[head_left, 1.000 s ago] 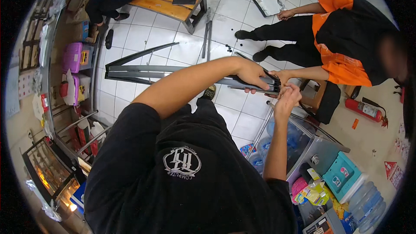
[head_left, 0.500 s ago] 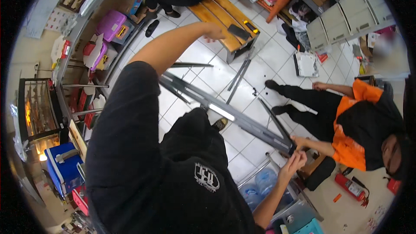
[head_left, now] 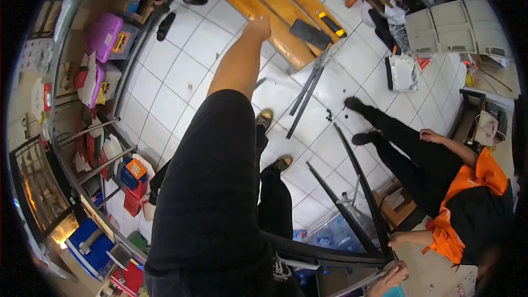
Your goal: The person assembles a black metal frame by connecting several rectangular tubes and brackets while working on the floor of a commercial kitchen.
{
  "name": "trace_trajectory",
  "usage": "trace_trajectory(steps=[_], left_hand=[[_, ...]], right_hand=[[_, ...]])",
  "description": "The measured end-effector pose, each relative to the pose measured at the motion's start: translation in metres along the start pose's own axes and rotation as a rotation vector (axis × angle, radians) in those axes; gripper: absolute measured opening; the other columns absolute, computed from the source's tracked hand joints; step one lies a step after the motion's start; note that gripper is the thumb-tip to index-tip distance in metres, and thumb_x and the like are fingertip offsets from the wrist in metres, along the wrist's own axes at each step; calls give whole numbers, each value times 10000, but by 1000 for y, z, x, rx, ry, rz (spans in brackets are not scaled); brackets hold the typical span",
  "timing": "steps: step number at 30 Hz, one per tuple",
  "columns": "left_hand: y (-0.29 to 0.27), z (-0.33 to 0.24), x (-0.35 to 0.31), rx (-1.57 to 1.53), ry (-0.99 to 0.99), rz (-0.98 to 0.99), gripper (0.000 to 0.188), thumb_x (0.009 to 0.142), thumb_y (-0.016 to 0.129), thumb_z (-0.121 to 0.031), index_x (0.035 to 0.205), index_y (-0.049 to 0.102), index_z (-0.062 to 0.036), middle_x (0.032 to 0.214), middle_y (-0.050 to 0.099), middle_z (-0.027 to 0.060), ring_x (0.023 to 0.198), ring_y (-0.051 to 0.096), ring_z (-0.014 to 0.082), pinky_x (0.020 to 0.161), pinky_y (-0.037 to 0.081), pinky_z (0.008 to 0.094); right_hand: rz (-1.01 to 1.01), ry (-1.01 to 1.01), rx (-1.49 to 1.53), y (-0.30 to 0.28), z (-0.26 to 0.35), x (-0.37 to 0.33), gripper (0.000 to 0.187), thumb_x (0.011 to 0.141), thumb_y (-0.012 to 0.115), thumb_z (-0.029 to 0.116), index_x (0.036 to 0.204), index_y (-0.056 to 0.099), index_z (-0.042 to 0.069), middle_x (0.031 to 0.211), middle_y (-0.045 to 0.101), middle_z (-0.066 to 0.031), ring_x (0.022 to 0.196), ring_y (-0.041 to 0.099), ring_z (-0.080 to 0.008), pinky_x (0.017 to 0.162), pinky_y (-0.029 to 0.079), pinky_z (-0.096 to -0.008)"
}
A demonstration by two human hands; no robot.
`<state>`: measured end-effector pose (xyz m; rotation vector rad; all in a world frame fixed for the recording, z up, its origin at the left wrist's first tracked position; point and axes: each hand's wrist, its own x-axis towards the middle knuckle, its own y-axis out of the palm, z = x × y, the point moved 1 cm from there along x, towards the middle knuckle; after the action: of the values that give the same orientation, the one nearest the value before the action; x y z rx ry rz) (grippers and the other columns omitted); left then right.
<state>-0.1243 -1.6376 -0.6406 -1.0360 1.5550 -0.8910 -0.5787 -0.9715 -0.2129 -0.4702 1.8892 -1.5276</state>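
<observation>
My left arm reaches across the floor to the wooden bench, and my left hand (head_left: 257,27) is closed at the bench's near edge. Its fingers hide whatever they may hold. Low at the right, my right hand (head_left: 390,278) is closed at the joined end of a dark metal frame (head_left: 324,254). From that end the frame's long bars spread left and upward, one passing behind my dark sleeve. Just above my right hand, a co-worker's hand (head_left: 404,238) touches the same end.
The wooden bench (head_left: 275,22) carries a dark flat object (head_left: 309,34) and a yellow-black tool (head_left: 331,23). Two metal bars (head_left: 304,96) lie on the white tiles. A person in orange and black (head_left: 467,203) sits at right. Shelves with boxes line the left; water bottles (head_left: 335,236) stand below the frame.
My left hand has moved up and left to the bench edge. The metal frame has swung toward me, with its bars spread apart. My right hand has moved lower at its end.
</observation>
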Motion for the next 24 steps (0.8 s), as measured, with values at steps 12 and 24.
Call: trace_trajectory(steps=[12,24], left_hand=[[77,-14,10,-89,-175,-108,467,1081,432,-219,1538,478,-136,1584,422,198,1437,468,381,1088,528,491],[98,-11,27,177,38,-102,381,1053,462,-177,1333,628,20,1440,587,183,1284,602,350,1037,552,407]], right_hand=[[-57,434,177,19,37,-33,541,1132,483,322,1494,513,-78,1399,613,-281,1209,629,-355,1053,498,-494],[132,-158,76,2,-84,-32,507,924,758,40,1410,617,3,1230,719,-252,1025,712,-399,908,576,-477]])
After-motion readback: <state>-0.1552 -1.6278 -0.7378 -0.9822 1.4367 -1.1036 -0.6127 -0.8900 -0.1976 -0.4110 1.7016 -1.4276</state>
